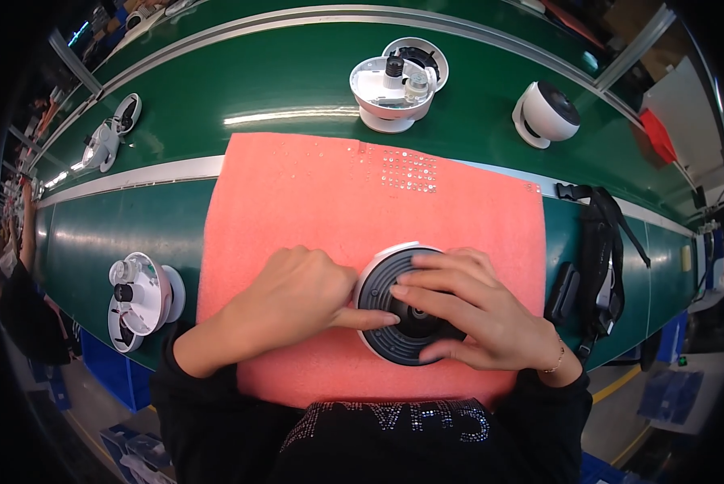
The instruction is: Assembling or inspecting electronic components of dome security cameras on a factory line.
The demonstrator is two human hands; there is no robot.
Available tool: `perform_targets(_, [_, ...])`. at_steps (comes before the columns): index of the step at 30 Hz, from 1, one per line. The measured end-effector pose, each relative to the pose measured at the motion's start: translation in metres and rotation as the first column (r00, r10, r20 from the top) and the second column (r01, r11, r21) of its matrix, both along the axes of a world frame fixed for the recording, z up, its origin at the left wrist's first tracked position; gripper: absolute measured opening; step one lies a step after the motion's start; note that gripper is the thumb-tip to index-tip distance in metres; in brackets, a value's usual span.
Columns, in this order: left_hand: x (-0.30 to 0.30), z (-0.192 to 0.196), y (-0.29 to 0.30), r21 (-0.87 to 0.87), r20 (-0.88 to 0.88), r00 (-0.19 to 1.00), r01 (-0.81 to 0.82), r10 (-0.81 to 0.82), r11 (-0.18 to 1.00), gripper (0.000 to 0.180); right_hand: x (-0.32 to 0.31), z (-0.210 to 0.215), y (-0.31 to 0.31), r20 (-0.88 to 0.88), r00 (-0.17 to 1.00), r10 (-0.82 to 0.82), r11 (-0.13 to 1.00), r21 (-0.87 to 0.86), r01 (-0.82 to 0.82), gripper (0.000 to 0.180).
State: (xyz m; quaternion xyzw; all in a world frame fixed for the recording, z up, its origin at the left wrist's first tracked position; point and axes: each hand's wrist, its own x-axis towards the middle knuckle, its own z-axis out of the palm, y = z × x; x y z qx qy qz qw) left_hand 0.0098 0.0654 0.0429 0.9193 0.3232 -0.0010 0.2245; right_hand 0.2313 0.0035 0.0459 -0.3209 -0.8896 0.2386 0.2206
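A round white device with a dark grey, ridged face (394,266) lies face up on a pink foam mat (289,202) in front of me. My left hand (305,290) is at its left edge, fingers curled, the thumb laid across the dark face. From the right, my right hand (475,306) grips the same device, its fingers bent over the face and its thumb by the lower rim. The fingers cover the right part of the face and some of its centre. What lies beneath my curled left fingers is hidden.
Opened white devices stand at the back (378,97), far left (102,143) and near left (148,294). A closed white one (549,113) is at the back right. Small screws (410,171) dot the mat's far part. A black strap (600,258) lies right on the green bench (281,77).
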Motion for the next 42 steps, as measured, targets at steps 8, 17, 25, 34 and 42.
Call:
perform_targets(8, [0.003, -0.038, -0.021, -0.796, 0.282, 0.867, -0.027, 0.411, 0.604, 0.067, 0.012, -0.032, -0.010, -0.170, 0.860, -0.482, 0.717, -0.641, 0.275, 0.044])
perform_targets(17, [0.006, -0.005, -0.028, -0.038, 0.699, 0.711, -0.077, 0.082, 0.996, 0.088, -0.008, -0.006, 0.004, -0.406, 0.812, -0.419, 0.908, -0.200, 0.368, 0.085])
perform_targets(25, [0.002, 0.008, 0.020, -0.170, 0.779, 0.588, -0.134, 0.216, 0.976, 0.087, -0.017, 0.017, 0.057, -0.648, 0.672, -0.358, 0.933, -0.217, 0.288, 0.099])
perform_targets(34, [-0.010, -0.038, 0.088, -0.367, 0.902, -0.082, 0.372, 0.424, 0.853, 0.079, -0.039, 0.031, 0.062, -0.733, 0.635, -0.245, 0.969, -0.171, 0.176, 0.092])
perform_targets(42, [0.019, -0.024, 0.110, -0.772, 0.608, 0.162, 0.349, 0.777, 0.532, 0.054, -0.042, -0.022, 0.121, -0.735, 0.310, -0.604, 0.770, -0.638, -0.012, 0.091])
